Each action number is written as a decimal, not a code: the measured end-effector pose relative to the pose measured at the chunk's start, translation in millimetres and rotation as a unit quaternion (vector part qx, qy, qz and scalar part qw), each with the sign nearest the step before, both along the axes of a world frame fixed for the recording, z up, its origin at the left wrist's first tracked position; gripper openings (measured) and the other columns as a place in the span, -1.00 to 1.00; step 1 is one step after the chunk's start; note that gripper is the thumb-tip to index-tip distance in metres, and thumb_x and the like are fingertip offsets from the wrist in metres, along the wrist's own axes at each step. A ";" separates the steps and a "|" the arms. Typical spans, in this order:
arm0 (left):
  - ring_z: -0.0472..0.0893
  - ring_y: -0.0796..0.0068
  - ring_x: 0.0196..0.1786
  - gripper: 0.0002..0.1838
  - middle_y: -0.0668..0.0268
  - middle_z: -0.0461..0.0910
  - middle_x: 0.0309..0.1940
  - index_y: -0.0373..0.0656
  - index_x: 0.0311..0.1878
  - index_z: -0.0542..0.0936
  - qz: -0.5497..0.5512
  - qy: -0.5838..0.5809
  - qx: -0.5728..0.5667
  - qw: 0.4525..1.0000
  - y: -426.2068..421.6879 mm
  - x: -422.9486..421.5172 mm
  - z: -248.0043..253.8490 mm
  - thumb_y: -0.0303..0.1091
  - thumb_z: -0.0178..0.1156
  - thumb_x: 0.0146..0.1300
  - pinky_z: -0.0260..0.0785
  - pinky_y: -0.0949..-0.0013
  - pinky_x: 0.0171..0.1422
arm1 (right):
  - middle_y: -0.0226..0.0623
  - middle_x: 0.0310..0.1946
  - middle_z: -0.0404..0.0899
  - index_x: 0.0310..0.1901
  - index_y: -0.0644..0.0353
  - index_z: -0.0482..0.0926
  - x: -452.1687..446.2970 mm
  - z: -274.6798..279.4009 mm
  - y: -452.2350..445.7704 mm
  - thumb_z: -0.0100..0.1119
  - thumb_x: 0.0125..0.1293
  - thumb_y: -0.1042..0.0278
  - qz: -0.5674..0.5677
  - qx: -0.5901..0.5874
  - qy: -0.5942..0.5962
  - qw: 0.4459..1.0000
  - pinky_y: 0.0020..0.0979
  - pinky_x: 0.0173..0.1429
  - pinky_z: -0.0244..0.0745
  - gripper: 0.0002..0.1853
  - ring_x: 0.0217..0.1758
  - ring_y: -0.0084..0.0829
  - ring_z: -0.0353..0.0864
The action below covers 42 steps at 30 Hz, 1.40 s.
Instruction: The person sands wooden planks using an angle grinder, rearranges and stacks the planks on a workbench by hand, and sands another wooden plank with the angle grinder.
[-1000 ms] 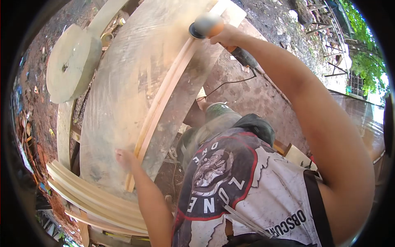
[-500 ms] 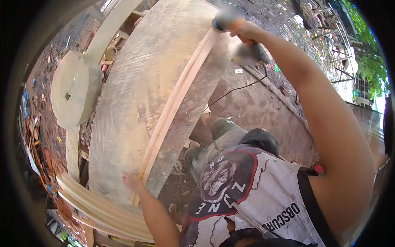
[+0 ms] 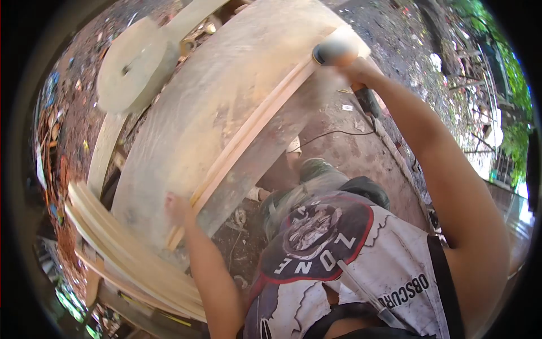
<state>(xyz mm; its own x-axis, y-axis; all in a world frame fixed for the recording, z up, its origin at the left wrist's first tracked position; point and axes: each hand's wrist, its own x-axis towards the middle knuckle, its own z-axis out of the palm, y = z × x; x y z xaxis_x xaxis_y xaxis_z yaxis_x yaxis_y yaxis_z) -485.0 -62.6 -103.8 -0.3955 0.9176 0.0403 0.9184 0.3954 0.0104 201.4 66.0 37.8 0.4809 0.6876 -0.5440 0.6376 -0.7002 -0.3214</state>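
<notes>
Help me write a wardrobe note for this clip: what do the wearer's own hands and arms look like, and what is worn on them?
The left hand and right hand are ungloved, with blurred fingers. No sleeve, watch or bracelet shows. The sleeveless shirt has black armhole trim, pale torn-look panels and a dark, red-edged "ZONE" print.

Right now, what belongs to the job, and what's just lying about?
In the job:
Dark-disced power tool, blurred, in the right hand
Long pale wooden strip under it, left hand near its close end
Broad dusty board beneath

Apparently lying about:
Stacked pale wooden strips, perhaps job stock
Thick round grey-beige wooden slab
Small white scrap on the ground
</notes>
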 end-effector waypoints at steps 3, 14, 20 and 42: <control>0.68 -0.08 0.03 -0.61 -0.09 0.70 -0.05 -0.33 0.22 0.56 -0.113 0.091 -0.027 0.989 -4.1 -21.0 -29.1 -0.24 0.05 0.51 0.49 -0.09 0.09 | -0.37 -0.26 0.75 -0.15 0.16 0.78 -59.4 -23.6 -22.8 0.53 0.05 0.24 0.044 0.052 0.103 0.992 -0.39 -0.05 0.56 -0.67 -0.20 -0.45 0.69; 0.69 0.07 -0.35 -0.52 0.03 0.69 -0.40 -0.22 -0.16 0.61 -0.104 -0.675 -0.032 0.730 -41.9 208.3 63.9 0.10 0.08 0.51 0.52 0.06 -0.24 | -0.24 -0.39 0.72 -0.09 0.22 0.71 -330.2 17.5 -108.3 0.53 0.04 0.16 0.199 -0.017 0.108 0.974 -0.29 -0.28 0.59 -0.57 -0.45 -0.41 0.66; 0.67 0.28 -0.50 -0.22 0.13 0.63 -0.25 -0.27 0.13 0.51 0.235 -0.856 -0.024 0.459 -81.0 150.7 99.0 0.40 0.21 0.35 0.41 0.28 -0.60 | -0.02 -0.22 0.78 -0.06 0.22 0.74 -453.3 23.5 -142.8 0.38 0.20 -0.07 0.256 -0.053 0.130 0.956 -0.15 -0.06 0.66 -0.51 -0.12 -0.09 0.81; 0.77 0.21 -0.26 -0.25 0.18 0.69 0.00 -0.15 0.21 0.61 0.258 -0.810 0.000 0.527 -108.2 64.3 126.4 0.41 -0.03 0.47 0.69 0.25 -0.29 | -0.06 -0.13 0.72 0.20 0.42 0.53 -481.2 7.2 -161.2 0.33 0.24 -0.16 0.342 -0.070 0.391 0.851 -0.31 0.06 0.58 -0.24 -0.06 -0.33 0.71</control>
<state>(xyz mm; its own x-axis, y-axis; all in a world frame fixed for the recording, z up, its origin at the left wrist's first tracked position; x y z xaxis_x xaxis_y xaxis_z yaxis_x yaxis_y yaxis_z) -420.7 -170.8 22.6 -0.1077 0.6717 -0.7330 -0.5246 0.5878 0.6158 -279.9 -95.2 45.0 -0.5540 0.5635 -0.6128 0.5405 -0.3164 -0.7796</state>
